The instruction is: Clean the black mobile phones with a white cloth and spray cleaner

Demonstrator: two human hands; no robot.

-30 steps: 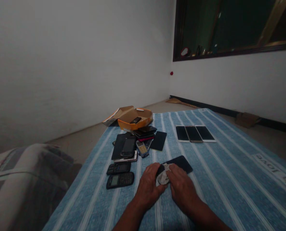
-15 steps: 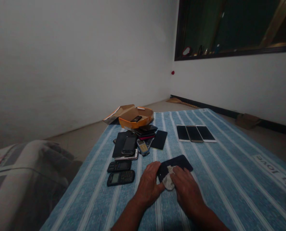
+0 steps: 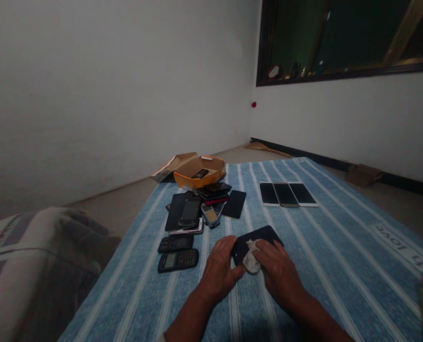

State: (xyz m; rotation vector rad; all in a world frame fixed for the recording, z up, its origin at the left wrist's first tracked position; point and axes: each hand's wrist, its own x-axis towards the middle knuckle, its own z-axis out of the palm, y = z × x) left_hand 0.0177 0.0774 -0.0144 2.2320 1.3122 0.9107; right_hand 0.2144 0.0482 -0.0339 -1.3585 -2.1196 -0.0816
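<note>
A dark smartphone (image 3: 263, 233) lies at a slant on the blue striped cloth (image 3: 154, 304), close in front of me. My left hand (image 3: 221, 266) grips its left end, thumb along the near edge and fingers at the far side. In my right hand (image 3: 277, 268) a crumpled whitish cloth (image 3: 252, 259) is pinched and pressed against the phone's face. The fingers of that hand cover the phone's right part. Left of my hands lie two black keypad phones, the nearer keypad phone (image 3: 178, 260) and the farther one (image 3: 175, 243).
Beyond them is a pile of phones, with a blue keypad phone (image 3: 210, 215) and a black smartphone (image 3: 234, 204) at its right. An open orange box (image 3: 197, 180) stands behind, one phone inside. Three smartphones (image 3: 286, 194) lie side by side at the right. Grey fabric (image 3: 51, 270) is at far left.
My right hand and the whitish cloth have shifted slightly along the phone's face. The left hand keeps its hold on the phone. The whole view has tilted a little.
</note>
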